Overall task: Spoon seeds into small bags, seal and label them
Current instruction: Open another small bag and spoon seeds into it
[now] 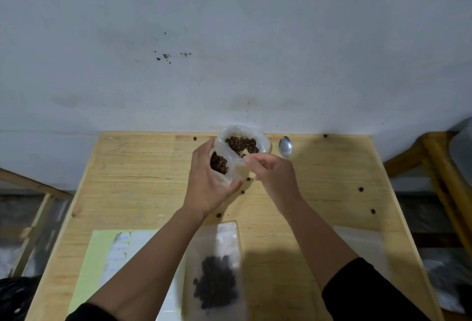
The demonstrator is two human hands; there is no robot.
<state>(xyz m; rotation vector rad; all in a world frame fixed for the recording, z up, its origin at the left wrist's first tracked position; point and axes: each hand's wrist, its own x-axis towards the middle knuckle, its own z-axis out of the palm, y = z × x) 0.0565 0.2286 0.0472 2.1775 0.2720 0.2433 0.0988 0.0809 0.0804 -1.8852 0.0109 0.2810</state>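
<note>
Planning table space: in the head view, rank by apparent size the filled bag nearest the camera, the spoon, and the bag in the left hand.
1. Filled bag, though nearness inflates it.
2. Bag in the left hand.
3. Spoon.

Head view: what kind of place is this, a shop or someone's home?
Probably a home or small workroom, not a shop: a plain wooden table against a stained bare wall, loose seeds, a kitchen spoon and a sheet of labels.

Two hands: left hand, right hand. One spoon. One open seed bag, one small bag with seeds, one filled bag, one empty bag. One label sheet. Seven loose seeds on tabletop.
</note>
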